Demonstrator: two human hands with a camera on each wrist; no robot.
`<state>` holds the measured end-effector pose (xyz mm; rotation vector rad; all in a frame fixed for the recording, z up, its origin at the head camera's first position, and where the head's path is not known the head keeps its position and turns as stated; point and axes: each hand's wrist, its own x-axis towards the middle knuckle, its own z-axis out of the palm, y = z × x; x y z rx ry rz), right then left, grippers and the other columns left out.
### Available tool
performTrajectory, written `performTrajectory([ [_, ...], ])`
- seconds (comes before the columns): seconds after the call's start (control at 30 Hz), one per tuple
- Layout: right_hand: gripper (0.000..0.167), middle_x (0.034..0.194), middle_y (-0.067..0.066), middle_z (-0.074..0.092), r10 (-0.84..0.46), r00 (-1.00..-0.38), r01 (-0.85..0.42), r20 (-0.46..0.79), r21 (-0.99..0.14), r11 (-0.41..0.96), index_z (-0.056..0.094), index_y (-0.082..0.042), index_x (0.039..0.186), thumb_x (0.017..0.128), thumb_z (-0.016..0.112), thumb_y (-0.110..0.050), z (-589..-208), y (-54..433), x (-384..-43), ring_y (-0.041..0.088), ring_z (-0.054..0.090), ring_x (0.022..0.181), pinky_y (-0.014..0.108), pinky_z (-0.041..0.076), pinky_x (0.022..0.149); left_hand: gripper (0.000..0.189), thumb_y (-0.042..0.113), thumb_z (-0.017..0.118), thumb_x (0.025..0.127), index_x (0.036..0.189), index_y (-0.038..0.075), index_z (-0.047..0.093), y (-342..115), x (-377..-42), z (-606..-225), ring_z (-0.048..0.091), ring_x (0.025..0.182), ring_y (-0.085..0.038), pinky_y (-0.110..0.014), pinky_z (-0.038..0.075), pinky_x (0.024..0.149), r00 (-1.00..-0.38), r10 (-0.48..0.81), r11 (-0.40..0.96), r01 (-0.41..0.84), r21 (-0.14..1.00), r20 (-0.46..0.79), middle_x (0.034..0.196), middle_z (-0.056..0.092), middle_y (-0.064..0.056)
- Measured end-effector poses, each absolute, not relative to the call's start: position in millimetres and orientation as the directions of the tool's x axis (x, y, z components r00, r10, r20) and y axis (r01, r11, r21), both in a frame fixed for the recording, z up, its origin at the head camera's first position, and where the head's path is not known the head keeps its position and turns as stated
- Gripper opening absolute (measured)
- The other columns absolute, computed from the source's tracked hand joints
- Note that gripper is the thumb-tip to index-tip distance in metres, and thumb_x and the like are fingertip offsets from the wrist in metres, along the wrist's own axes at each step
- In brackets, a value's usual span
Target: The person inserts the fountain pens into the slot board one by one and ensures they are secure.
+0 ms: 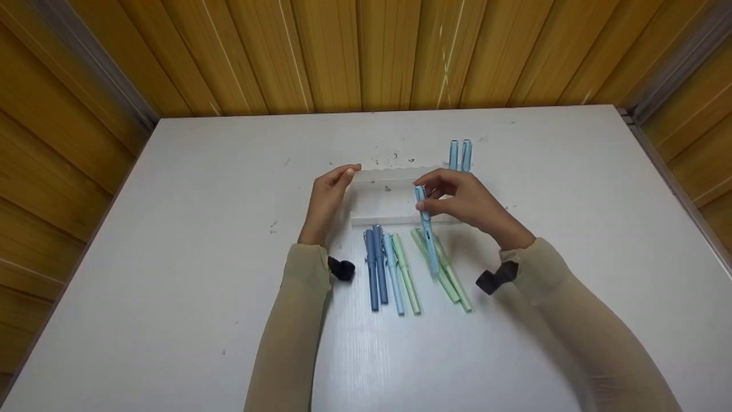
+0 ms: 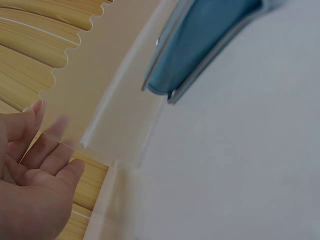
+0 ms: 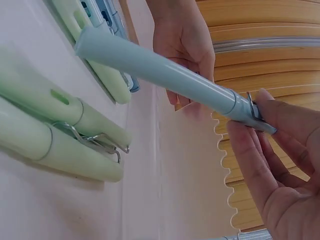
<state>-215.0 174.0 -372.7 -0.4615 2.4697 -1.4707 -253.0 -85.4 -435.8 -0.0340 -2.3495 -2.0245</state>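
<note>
A clear plastic box with a scalloped flap lies at the middle of the table. My left hand pinches the flap's left corner between thumb and fingers. Above the box's right part, my right hand holds a light blue pen by its clip end. That pen slants down toward me, over two crossed light green pens. Left of these lie two dark blue pens, another light blue pen and another light green pen, side by side.
Two more light blue pens lie behind the right hand, partly hidden by it. The white table ends at the back against a yellow wood-patterned wall. Small dark marks dot its surface.
</note>
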Motion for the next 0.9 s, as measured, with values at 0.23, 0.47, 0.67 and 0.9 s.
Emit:
performTrajectory([
  [0.23,0.040,0.109,0.008,0.063,-0.313,-0.949,-0.165,0.023,-0.885,0.435,0.064,-0.011,0.121,0.084,0.076,-0.022,-367.3,178.1,-217.8,0.017,0.062,0.094,0.020,0.056,0.077,0.031,0.031,0.055,0.098,0.118,0.011,0.068,-85.9,-253.3,-435.9,0.051,0.129,-0.016,-0.035,0.036,0.112,-0.999,-0.008,0.130,0.035,0.991,0.036,0.129,0.063,-0.003],
  [0.47,0.038,0.109,0.006,0.064,-0.241,-0.964,-0.209,0.113,-0.884,0.418,0.065,-0.012,0.121,0.085,0.075,-0.022,-358.8,181.0,-220.1,0.013,0.061,0.095,0.020,0.052,0.080,0.031,0.030,0.055,0.098,0.119,0.011,0.068,-86.1,-253.5,-435.9,0.050,0.129,-0.016,-0.036,0.035,0.112,-0.999,-0.005,0.115,0.032,0.993,0.033,0.129,0.063,-0.003],
  [0.67,0.039,0.110,0.006,0.063,-0.193,-0.960,-0.266,0.205,-0.883,0.386,0.064,-0.010,0.122,0.086,0.074,-0.020,-356.6,184.7,-224.7,0.012,0.061,0.094,0.018,0.051,0.082,0.032,0.030,0.055,0.099,0.120,0.009,0.067,-86.7,-254.5,-435.8,0.051,0.129,-0.017,-0.036,0.036,0.112,-0.999,-0.003,0.121,0.039,0.992,0.040,0.130,0.063,-0.005],
  [0.9,0.034,0.113,0.003,0.064,-0.135,-0.955,-0.297,0.265,-0.877,0.378,0.066,-0.012,0.119,0.087,0.072,-0.018,-358.6,187.4,-230.1,0.011,0.060,0.098,0.021,0.049,0.092,0.033,0.030,0.056,0.098,0.120,0.009,0.067,-87.6,-254.8,-436.6,0.052,0.128,-0.017,-0.035,0.037,0.112,-1.000,-0.005,0.114,0.022,0.993,0.023,0.129,0.063,-0.004],
])
